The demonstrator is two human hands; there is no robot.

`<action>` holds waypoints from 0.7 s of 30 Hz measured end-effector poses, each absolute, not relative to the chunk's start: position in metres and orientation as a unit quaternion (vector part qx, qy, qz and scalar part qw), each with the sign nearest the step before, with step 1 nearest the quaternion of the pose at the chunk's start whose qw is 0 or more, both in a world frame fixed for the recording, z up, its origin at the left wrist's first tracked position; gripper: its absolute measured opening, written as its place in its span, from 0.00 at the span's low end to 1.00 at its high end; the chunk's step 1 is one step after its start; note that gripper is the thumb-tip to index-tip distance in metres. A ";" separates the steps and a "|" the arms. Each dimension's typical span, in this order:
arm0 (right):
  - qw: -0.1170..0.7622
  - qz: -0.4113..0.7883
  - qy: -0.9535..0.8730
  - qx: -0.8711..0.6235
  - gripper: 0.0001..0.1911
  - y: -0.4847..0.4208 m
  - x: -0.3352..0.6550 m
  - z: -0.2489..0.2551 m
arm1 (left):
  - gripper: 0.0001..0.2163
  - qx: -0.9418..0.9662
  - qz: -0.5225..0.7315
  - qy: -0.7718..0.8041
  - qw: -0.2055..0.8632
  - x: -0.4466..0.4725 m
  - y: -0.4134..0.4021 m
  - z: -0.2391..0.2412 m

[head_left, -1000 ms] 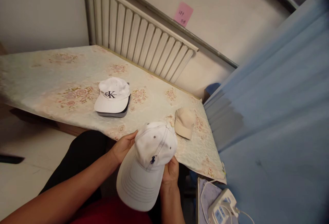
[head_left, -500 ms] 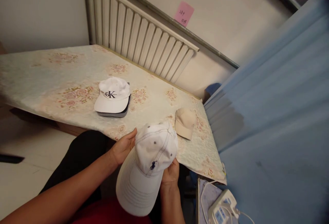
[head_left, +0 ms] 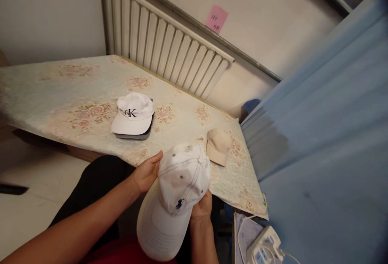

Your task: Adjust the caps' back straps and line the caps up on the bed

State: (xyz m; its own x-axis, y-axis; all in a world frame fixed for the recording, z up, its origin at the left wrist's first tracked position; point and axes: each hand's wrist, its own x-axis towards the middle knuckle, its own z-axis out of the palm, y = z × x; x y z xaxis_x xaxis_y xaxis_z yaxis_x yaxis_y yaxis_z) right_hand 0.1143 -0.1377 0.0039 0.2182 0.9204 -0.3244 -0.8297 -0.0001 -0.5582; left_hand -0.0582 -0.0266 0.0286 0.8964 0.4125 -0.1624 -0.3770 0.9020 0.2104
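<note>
White cap (head_left: 173,199), stitched fabric, domed crown, held between left hand (head_left: 148,174) and right hand (head_left: 202,207) at the near edge of the table (head_left: 182,122).
Brim curved, ridged with concentric stitching, pointing down toward the body; small navy rider emblem (head_left: 179,204) on the crown front. Left grip holds the crown's one side; right grip holds the opposite side, partly hidden. Table covering: textured floral cloth. On it: beige cap (head_left: 218,144), rounded, right; white lettered cap (head_left: 135,112), left, stacked on a dark gray cap (head_left: 133,137). Beyond: pale ribbed radiator (head_left: 166,41).
</note>
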 end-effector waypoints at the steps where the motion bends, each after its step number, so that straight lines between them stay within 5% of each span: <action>1: 0.706 0.618 -0.068 -0.339 0.17 -0.138 0.114 0.003 | 0.24 0.086 0.201 0.109 0.970 -0.058 -0.026 0.028; 21: 0.711 0.604 -0.072 -0.352 0.15 -0.137 0.114 -0.006 | 0.19 0.104 0.205 0.178 0.957 -0.059 -0.023 0.017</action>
State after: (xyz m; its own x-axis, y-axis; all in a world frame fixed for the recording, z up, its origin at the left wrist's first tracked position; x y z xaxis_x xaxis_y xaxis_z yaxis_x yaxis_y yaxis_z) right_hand 0.1141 -0.1368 -0.0062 0.2599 0.9102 -0.3224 -0.8083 0.0224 -0.5884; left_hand -0.0590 -0.0226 0.0170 0.8526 0.4290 -0.2984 -0.3548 0.8944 0.2722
